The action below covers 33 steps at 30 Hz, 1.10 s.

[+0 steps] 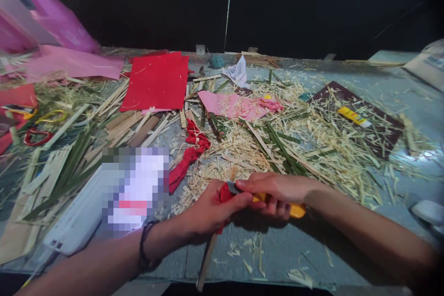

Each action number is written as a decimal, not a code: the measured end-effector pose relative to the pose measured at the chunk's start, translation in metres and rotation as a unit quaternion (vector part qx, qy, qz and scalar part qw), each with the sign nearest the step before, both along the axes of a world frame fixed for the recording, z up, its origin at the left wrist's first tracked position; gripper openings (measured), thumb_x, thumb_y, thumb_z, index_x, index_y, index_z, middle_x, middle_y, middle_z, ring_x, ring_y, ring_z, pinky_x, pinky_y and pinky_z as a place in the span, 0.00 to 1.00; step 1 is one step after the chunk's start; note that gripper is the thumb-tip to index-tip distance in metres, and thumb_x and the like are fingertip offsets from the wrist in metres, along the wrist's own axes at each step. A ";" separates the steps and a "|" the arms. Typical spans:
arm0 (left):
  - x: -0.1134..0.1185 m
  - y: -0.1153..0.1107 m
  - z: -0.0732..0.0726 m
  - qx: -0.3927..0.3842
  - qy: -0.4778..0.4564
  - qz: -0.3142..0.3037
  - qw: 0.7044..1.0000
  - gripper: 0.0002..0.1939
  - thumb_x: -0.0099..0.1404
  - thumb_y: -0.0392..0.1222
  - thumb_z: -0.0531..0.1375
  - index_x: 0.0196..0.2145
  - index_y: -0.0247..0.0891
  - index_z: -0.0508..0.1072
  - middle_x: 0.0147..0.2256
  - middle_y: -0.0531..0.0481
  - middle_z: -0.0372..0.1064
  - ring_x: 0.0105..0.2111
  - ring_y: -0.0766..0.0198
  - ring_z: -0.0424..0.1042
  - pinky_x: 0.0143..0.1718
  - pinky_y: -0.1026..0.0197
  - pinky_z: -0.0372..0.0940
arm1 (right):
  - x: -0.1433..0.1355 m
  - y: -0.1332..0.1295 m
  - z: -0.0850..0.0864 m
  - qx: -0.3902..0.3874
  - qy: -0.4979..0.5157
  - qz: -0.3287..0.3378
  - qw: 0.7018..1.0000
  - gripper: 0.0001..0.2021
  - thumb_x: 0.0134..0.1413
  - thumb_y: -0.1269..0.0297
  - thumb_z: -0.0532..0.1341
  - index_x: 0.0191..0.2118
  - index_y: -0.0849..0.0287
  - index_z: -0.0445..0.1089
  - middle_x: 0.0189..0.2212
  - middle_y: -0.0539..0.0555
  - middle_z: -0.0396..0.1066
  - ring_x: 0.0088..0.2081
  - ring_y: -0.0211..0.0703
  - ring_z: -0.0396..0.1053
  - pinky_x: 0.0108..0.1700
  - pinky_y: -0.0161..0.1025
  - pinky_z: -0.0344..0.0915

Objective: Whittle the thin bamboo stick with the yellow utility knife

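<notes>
My left hand (211, 209) is closed around a bamboo strip (207, 261) with red cloth or crepe paper (225, 193) bunched about it. The strip's lower end points down toward the table edge, and its tip shows above my fingers. My right hand (272, 187) grips a yellow utility knife (297, 211). Its blade (233, 188) lies against the strip just above the red wrapping, close to my left thumb. Beyond my left hand lies a twisted red piece (187, 159), among pale shavings (222, 157).
Red sheets (156, 81), a pink sheet (229, 103) and a dark sheet (360, 111) with a yellow tube (354, 116) lie farther back. At left are a white power strip (78, 212), a blurred-out bright rectangle (138, 189), red-handled scissors (33, 137) and bamboo strips (55, 171). A dark wall (156, 9) closes the back.
</notes>
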State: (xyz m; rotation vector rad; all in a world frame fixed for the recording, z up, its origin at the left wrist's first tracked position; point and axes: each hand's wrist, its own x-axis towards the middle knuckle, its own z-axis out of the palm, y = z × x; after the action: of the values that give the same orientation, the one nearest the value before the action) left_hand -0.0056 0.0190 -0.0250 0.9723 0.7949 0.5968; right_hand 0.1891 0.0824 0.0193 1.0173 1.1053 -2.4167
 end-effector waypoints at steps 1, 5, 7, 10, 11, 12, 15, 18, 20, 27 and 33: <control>0.002 0.000 0.000 0.000 -0.001 0.012 1.000 0.30 0.66 0.61 0.62 0.16 0.38 0.61 0.13 0.60 0.50 0.14 0.74 0.48 0.16 0.65 0.42 | -0.001 -0.001 -0.001 0.002 -0.005 -0.008 1.000 0.31 0.58 0.32 0.57 0.25 0.57 0.57 0.14 0.39 0.44 0.15 0.27 0.37 0.12 0.24 0.41; 0.011 -0.002 -0.003 0.012 -0.004 0.071 0.997 0.30 0.66 0.63 0.60 0.18 0.38 0.61 0.13 0.61 0.50 0.14 0.75 0.46 0.16 0.65 0.39 | -0.010 -0.011 -0.001 0.062 -0.021 -0.100 0.993 0.32 0.60 0.30 0.53 0.25 0.57 0.55 0.14 0.40 0.46 0.14 0.27 0.39 0.13 0.25 0.41; 0.014 -0.002 -0.007 0.020 0.009 0.099 0.995 0.31 0.67 0.64 0.59 0.18 0.38 0.61 0.13 0.61 0.50 0.14 0.75 0.46 0.16 0.65 0.38 | -0.015 -0.016 0.000 0.095 -0.008 -0.157 0.983 0.32 0.61 0.31 0.53 0.24 0.57 0.53 0.13 0.40 0.45 0.14 0.27 0.38 0.14 0.25 0.41; 0.014 -0.002 -0.012 0.007 0.000 0.123 0.992 0.31 0.68 0.65 0.57 0.17 0.39 0.60 0.12 0.61 0.49 0.12 0.74 0.46 0.15 0.64 0.39 | -0.018 -0.016 0.001 0.114 0.017 -0.198 0.973 0.32 0.61 0.31 0.52 0.24 0.57 0.52 0.13 0.39 0.43 0.14 0.27 0.36 0.14 0.24 0.40; 0.013 -0.002 -0.012 0.001 -0.005 0.114 0.993 0.31 0.68 0.65 0.56 0.17 0.39 0.60 0.12 0.61 0.49 0.12 0.74 0.47 0.15 0.64 0.40 | -0.018 -0.015 0.002 0.110 0.020 -0.188 0.976 0.32 0.61 0.31 0.53 0.24 0.57 0.52 0.13 0.39 0.43 0.14 0.27 0.36 0.14 0.24 0.40; 0.011 -0.002 -0.011 -0.001 -0.006 0.098 0.995 0.32 0.69 0.65 0.56 0.17 0.39 0.60 0.12 0.60 0.50 0.13 0.74 0.47 0.15 0.64 0.40 | -0.016 -0.013 0.002 0.102 0.022 -0.167 0.980 0.32 0.60 0.31 0.53 0.24 0.57 0.53 0.13 0.39 0.44 0.14 0.27 0.37 0.13 0.24 0.40; 0.005 -0.002 -0.006 0.013 0.010 0.050 0.999 0.32 0.67 0.64 0.59 0.16 0.38 0.61 0.13 0.59 0.51 0.14 0.74 0.48 0.16 0.64 0.41 | -0.009 -0.006 0.005 0.062 0.024 -0.089 0.994 0.32 0.59 0.31 0.56 0.24 0.57 0.54 0.13 0.39 0.46 0.13 0.26 0.39 0.12 0.24 0.40; 0.001 -0.003 -0.002 0.026 0.021 0.027 0.999 0.30 0.66 0.63 0.60 0.18 0.38 0.63 0.13 0.60 0.51 0.14 0.74 0.48 0.16 0.64 0.42 | -0.002 0.001 0.006 0.019 0.028 -0.045 0.998 0.32 0.58 0.31 0.57 0.24 0.57 0.54 0.13 0.39 0.45 0.13 0.26 0.38 0.12 0.24 0.41; 0.000 -0.004 -0.002 0.029 0.020 0.008 0.999 0.26 0.67 0.62 0.60 0.22 0.38 0.66 0.15 0.61 0.51 0.15 0.73 0.48 0.16 0.65 0.42 | 0.000 0.003 0.005 -0.005 0.027 -0.020 0.999 0.32 0.58 0.31 0.57 0.24 0.57 0.55 0.13 0.38 0.44 0.13 0.26 0.38 0.12 0.24 0.42; 0.007 -0.003 -0.002 0.025 0.004 0.042 0.999 0.29 0.66 0.63 0.61 0.19 0.38 0.62 0.15 0.61 0.50 0.15 0.74 0.47 0.16 0.66 0.42 | -0.008 -0.007 0.001 0.049 -0.009 -0.063 0.997 0.33 0.56 0.29 0.56 0.24 0.57 0.55 0.13 0.39 0.46 0.13 0.26 0.39 0.11 0.24 0.41; 0.014 0.000 -0.011 0.023 0.002 0.130 0.991 0.33 0.68 0.66 0.56 0.15 0.40 0.56 0.11 0.61 0.48 0.12 0.75 0.46 0.15 0.65 0.40 | -0.019 -0.015 0.001 0.112 -0.013 -0.213 0.971 0.31 0.64 0.33 0.50 0.24 0.56 0.52 0.12 0.39 0.43 0.13 0.27 0.36 0.13 0.25 0.39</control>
State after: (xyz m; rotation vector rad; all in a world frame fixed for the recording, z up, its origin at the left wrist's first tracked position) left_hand 0.0086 0.0188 -0.0365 0.9185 0.9236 0.8418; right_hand 0.1698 0.0679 0.0201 1.4877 1.2815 -2.6308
